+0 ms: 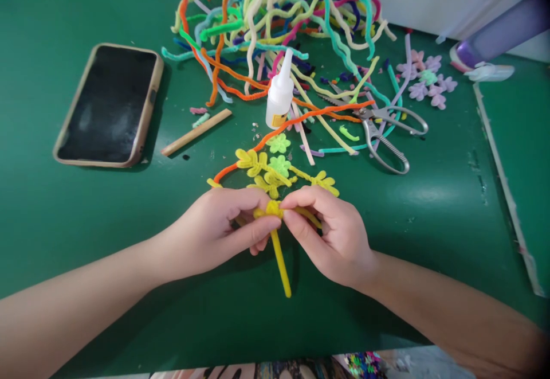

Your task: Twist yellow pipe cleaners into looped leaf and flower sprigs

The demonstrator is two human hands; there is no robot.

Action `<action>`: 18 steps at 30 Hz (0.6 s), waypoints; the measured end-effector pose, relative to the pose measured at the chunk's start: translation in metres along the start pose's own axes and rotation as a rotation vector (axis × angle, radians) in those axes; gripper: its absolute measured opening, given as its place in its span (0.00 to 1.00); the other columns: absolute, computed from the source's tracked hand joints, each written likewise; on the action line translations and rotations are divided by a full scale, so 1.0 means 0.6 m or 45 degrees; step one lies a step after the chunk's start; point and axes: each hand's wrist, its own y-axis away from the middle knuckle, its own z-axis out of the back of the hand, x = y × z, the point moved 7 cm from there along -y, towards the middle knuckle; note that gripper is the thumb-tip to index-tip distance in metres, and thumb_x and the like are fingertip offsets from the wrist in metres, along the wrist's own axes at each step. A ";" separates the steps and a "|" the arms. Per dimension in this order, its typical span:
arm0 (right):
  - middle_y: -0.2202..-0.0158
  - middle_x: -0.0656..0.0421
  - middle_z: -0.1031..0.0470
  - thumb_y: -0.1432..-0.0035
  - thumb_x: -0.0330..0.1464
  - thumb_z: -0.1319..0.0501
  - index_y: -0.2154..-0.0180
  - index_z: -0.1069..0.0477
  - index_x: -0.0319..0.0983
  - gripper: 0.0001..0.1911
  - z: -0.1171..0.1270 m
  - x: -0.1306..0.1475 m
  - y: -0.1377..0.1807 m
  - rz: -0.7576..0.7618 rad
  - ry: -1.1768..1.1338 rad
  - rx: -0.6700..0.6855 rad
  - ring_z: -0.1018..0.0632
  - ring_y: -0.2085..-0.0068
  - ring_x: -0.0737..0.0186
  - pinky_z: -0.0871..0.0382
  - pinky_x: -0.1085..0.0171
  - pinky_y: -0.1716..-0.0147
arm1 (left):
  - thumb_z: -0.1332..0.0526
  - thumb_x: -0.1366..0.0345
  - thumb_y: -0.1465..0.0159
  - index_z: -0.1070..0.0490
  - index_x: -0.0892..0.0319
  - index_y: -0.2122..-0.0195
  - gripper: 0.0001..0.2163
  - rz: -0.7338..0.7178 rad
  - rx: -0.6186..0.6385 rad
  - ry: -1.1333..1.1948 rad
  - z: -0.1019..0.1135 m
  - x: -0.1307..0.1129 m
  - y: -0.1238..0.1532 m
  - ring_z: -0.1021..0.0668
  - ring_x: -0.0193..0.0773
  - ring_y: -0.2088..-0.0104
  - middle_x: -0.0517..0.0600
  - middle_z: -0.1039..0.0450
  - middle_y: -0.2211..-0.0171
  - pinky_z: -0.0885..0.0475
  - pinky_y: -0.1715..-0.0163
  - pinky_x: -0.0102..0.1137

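Note:
Near the front of the green table, both hands pinch one yellow pipe cleaner (281, 264), bent into a small bunched knot with a straight tail hanging toward me. My left hand (227, 224) grips the knot from the left between thumb and fingers. From the right, my right hand (329, 230) pinches the knot's edge with thumb and forefinger; part of the yellow strand shows by its fingers. Just beyond lie yellow looped pipe-cleaner pieces (324, 182) and two light green pipe-cleaner flowers (279, 143). An orange pipe cleaner (296, 120) curves behind them.
A white glue bottle (280, 101) stands mid-table, with scissors (389, 121) to its right. A phone (109, 106) and a wooden stick (197, 132) lie left. Behind is a tangled pipe-cleaner heap (296, 9). Pastel flowers (429, 78) and a purple bottle (502, 29) are far right.

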 end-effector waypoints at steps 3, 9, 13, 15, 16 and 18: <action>0.69 0.63 0.27 0.40 0.26 0.41 0.62 0.32 0.37 0.03 -0.001 -0.004 0.000 -0.039 -0.028 0.007 0.27 0.71 0.74 0.32 0.73 0.72 | 0.43 0.67 0.36 0.32 0.63 0.74 0.09 0.030 -0.031 0.046 0.002 0.002 0.001 0.29 0.23 0.80 0.43 0.30 0.80 0.36 0.80 0.16; 0.68 0.62 0.28 0.40 0.28 0.40 0.62 0.32 0.39 0.03 -0.003 -0.017 0.005 -0.157 -0.099 0.015 0.26 0.70 0.71 0.32 0.72 0.73 | 0.43 0.65 0.35 0.33 0.62 0.73 0.09 0.005 -0.132 0.207 0.011 0.007 0.002 0.27 0.25 0.79 0.42 0.32 0.80 0.32 0.78 0.18; 0.69 0.63 0.29 0.40 0.29 0.40 0.63 0.32 0.39 0.02 -0.003 -0.019 0.006 -0.165 -0.073 0.017 0.27 0.71 0.71 0.32 0.71 0.74 | 0.43 0.65 0.36 0.33 0.62 0.74 0.10 -0.030 -0.167 0.256 0.014 0.006 0.002 0.28 0.25 0.80 0.42 0.33 0.80 0.33 0.79 0.19; 0.70 0.62 0.29 0.40 0.29 0.40 0.64 0.32 0.39 0.02 -0.001 -0.019 0.005 -0.159 -0.059 0.002 0.28 0.71 0.71 0.33 0.71 0.74 | 0.43 0.65 0.36 0.33 0.61 0.75 0.10 -0.037 -0.174 0.240 0.015 0.005 0.002 0.28 0.25 0.80 0.42 0.33 0.80 0.33 0.79 0.19; 0.70 0.62 0.29 0.40 0.29 0.40 0.64 0.32 0.39 0.02 -0.001 -0.019 0.005 -0.158 -0.056 -0.003 0.28 0.71 0.71 0.33 0.71 0.74 | 0.43 0.65 0.36 0.33 0.61 0.75 0.10 -0.033 -0.170 0.213 0.014 0.004 0.002 0.28 0.25 0.80 0.42 0.33 0.81 0.33 0.79 0.19; 0.70 0.62 0.30 0.40 0.29 0.40 0.64 0.32 0.39 0.01 -0.001 -0.020 0.004 -0.161 -0.062 -0.009 0.28 0.72 0.71 0.33 0.70 0.75 | 0.44 0.65 0.36 0.33 0.61 0.75 0.11 -0.009 -0.146 0.140 0.012 0.005 0.003 0.28 0.26 0.80 0.42 0.33 0.81 0.33 0.80 0.19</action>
